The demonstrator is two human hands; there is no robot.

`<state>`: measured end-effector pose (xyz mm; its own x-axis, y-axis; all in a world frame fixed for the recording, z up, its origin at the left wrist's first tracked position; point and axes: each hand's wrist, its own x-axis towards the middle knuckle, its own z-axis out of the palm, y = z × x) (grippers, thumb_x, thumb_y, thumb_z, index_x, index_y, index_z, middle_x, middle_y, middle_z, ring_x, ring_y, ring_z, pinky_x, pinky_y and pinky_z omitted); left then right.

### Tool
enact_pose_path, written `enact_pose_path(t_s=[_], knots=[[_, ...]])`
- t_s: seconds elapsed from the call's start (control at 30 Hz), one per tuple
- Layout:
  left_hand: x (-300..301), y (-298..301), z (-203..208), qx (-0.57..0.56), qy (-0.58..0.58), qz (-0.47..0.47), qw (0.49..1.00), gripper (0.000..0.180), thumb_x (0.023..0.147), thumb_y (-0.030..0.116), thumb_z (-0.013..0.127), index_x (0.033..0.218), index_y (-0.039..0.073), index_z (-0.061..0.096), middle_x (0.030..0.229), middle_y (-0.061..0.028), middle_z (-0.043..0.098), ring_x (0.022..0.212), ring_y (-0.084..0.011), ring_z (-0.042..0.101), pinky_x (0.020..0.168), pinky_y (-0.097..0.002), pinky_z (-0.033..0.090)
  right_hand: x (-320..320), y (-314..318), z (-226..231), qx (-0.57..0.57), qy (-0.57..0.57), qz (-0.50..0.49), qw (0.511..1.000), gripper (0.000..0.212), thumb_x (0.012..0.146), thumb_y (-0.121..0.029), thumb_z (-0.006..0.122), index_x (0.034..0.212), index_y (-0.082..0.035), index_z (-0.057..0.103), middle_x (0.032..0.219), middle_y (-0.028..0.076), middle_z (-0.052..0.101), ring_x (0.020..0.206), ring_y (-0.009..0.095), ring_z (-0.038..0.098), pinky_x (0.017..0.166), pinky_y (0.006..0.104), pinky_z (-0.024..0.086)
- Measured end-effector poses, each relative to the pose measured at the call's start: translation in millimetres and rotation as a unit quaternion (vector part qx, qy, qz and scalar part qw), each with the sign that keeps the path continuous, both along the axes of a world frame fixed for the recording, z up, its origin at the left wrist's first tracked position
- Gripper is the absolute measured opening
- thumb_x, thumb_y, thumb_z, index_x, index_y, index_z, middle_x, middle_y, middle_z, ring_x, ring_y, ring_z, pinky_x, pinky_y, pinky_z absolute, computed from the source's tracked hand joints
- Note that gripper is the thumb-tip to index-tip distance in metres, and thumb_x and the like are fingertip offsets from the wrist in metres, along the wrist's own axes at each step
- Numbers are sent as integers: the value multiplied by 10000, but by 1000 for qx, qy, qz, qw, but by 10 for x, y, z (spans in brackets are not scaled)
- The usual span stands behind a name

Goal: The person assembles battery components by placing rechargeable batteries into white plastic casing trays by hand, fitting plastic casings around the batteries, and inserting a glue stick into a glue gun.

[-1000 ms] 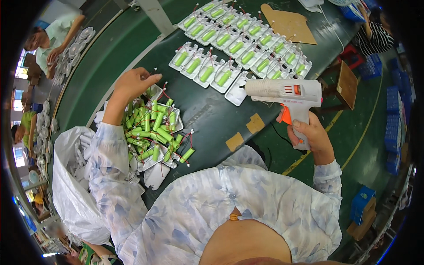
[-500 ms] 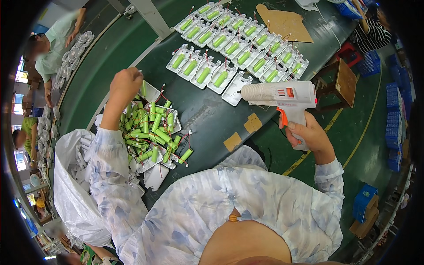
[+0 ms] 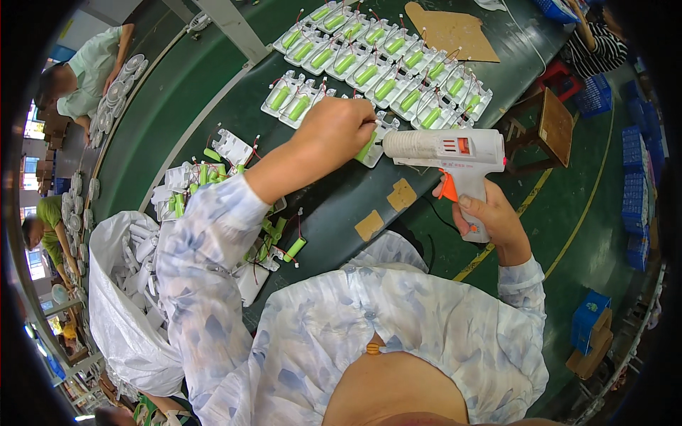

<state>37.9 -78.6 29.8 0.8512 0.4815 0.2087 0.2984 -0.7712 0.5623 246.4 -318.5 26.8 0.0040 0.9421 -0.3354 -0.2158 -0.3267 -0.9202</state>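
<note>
Green battery cell (image 3: 366, 150) is pinched by left hand (image 3: 335, 129), hot-glue gun (image 3: 455, 148) clasped by right hand (image 3: 491, 211), with filled casings (image 3: 360, 86) beyond the left fingers (image 3: 364, 112), loose cells (image 3: 295, 248) remaining nearer.

The white pistol-shaped glue gun (image 3: 469, 150) in your right hand (image 3: 491, 213) looks like plastic, ridged along its barrel and smooth behind, with a smooth orange plastic trigger (image 3: 448, 187). Your white, blue-patterned shirt (image 3: 455, 312) is thin, wrinkled cloth. The green cylindrical batteries (image 3: 294, 248) have a smooth, faintly glossy skin; the shallow white trays (image 3: 232, 148) look like shiny plastic. The dark green tabletop (image 3: 330, 209) is smooth with scuffs, and the flat brown cardboard sheet (image 3: 451, 32) is matt.
</note>
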Motion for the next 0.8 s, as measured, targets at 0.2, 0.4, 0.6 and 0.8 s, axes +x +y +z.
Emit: enact_pose_path(t_s=[0.2,0.4,0.6,0.8], knots=[[209,1,-284,64,54,-11,996,108,824,128,666,870,35,696,795,-171,690,712,-374,665,648,-450,529,-33,-60,-3,9,10,-33,999,422,933,-210,613,1267,32,521,1152,105,660,576,107,551,545,262,458],[304,-20,-307,88,44,-24,995,119,858,152,638,845,42,683,795,-180,680,757,-376,670,658,-479,531,1,-101,-81,3,-12,-34,999,565,896,-313,636,1314,41,500,1194,154,644,541,102,544,491,250,461],[310,7,-312,85,71,-1,994,131,829,157,664,882,42,700,839,-160,690,770,-368,668,685,-469,530,-41,-90,-37,10,1,-41,999,477,914,-255,621,1280,32,516,1109,124,658,557,105,546,515,257,459],[132,8,-74,93,76,1,993,153,823,180,676,876,38,704,826,-166,686,753,-360,667,661,-452,525,-1,-81,-76,13,27,-38,999,365,936,-201,600,1220,17,531,1026,109,661,571,110,545,539,267,462]])
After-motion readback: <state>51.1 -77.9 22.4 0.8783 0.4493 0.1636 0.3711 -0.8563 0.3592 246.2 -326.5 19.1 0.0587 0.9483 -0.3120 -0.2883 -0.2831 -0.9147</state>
